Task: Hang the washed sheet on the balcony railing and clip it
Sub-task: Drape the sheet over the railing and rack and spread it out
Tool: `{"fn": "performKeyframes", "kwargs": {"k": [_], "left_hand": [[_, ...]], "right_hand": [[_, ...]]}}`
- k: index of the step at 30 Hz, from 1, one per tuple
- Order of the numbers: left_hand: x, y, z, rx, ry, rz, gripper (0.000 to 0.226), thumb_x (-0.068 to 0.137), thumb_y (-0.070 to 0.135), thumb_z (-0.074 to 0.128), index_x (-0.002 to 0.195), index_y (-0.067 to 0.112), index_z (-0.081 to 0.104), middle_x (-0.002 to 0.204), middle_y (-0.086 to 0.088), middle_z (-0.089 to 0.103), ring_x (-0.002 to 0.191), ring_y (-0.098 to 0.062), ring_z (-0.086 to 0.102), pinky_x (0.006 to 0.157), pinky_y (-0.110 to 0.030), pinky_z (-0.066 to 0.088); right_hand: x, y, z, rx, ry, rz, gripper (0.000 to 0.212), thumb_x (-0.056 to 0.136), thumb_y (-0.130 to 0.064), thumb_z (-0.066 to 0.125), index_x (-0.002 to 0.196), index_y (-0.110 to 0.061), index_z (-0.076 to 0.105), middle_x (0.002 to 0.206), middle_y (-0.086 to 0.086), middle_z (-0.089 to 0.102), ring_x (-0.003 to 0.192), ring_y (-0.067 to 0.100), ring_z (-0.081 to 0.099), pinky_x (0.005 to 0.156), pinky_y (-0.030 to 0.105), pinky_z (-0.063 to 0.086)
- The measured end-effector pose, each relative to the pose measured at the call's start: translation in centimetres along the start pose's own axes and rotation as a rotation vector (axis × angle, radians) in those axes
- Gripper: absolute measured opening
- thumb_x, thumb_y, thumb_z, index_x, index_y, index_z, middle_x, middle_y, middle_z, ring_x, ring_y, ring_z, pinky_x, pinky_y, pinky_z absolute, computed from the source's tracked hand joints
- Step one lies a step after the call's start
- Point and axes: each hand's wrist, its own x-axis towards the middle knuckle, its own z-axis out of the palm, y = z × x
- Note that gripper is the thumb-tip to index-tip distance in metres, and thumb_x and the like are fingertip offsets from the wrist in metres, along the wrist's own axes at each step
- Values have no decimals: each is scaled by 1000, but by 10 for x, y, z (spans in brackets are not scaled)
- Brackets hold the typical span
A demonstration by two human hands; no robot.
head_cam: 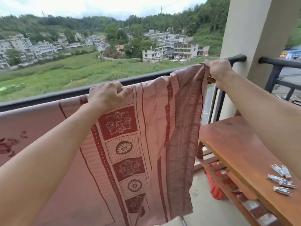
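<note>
A pink sheet [156, 121] with dark red flower squares and stripes hangs over the dark balcony railing [48, 97] and falls toward the floor. My left hand [105, 95] grips the sheet's top edge on the rail near the middle. My right hand [217, 70] pinches the sheet's right corner on the rail close to the pillar. Three white clips [281, 181] lie on the wooden table at the lower right, apart from both hands.
A reddish wooden table [236, 149] with a lower shelf stands at the right, against the railing. A beige pillar [254, 35] splits the railing at the right. A red object [215, 188] lies on the floor under the table. Beyond the rail lie fields and houses.
</note>
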Motion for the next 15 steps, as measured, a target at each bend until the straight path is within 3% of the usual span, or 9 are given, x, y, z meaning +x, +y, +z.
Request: {"fn": "performKeyframes", "kwargs": {"k": [2, 3, 5, 7, 9, 10, 12, 15], "left_hand": [[1, 0, -1, -51, -20, -11, 54, 90, 70, 30, 109, 30, 61, 98, -1, 66, 87, -23, 56, 74, -38, 36], [2, 1, -2, -74, -24, -18, 54, 90, 70, 31, 113, 30, 60, 101, -1, 66, 88, -23, 56, 74, -38, 36], [2, 5, -3, -90, -9, -29, 52, 91, 67, 33, 115, 30, 60, 105, -1, 67, 88, -21, 54, 73, -37, 35], [2, 8, -3, -88, 2, -37, 48, 92, 63, 35, 116, 29, 59, 107, -1, 67, 90, -20, 56, 72, -36, 34], [2, 9, -4, -95, -2, -40, 47, 93, 61, 37, 117, 27, 59, 109, -2, 67, 95, -23, 59, 72, -35, 35], [3, 8, -4, -104, -4, -40, 47, 93, 60, 38, 118, 26, 59, 110, -3, 67, 97, -24, 59, 72, -35, 37], [7, 8, -6, -118, -3, -39, 48, 93, 60, 40, 121, 24, 58, 114, -5, 66, 101, -26, 60, 74, -38, 42], [14, 19, -6, -160, -13, -20, 45, 93, 57, 42, 120, 25, 59, 114, -6, 67, 99, -27, 61, 79, -40, 49]], "right_hand": [[16, -12, -3, 92, 135, 25, 25, 93, -30, 58, 72, -18, 51, 68, 1, 55, 59, 16, 55, 60, 31, 47], [16, -14, -3, 23, 130, 5, 26, 90, -38, 60, 78, -16, 54, 73, 2, 57, 65, 18, 57, 66, 32, 47], [10, -5, 3, -128, -22, -28, 55, 83, -48, 69, 114, -5, 54, 98, 6, 61, 94, 20, 61, 79, 28, 50], [-3, 9, 8, -156, -211, -40, 77, 80, -37, 77, 137, -4, 38, 114, 6, 56, 110, 19, 56, 79, 20, 52], [4, 21, 3, -259, -221, -137, 70, 73, -39, 81, 129, -8, 53, 118, 9, 63, 107, 23, 62, 88, 31, 54], [6, 21, -1, -374, -188, -198, 48, 75, -37, 81, 113, -11, 66, 108, 8, 68, 101, 24, 65, 89, 36, 54], [13, 18, -13, -601, -191, -262, 8, 83, -23, 72, 87, -17, 73, 96, 3, 71, 95, 21, 65, 86, 33, 52], [11, 19, -23, -863, -160, -327, 18, 88, -13, 58, 87, -16, 76, 98, 6, 71, 88, 21, 59, 80, 28, 47]]}}
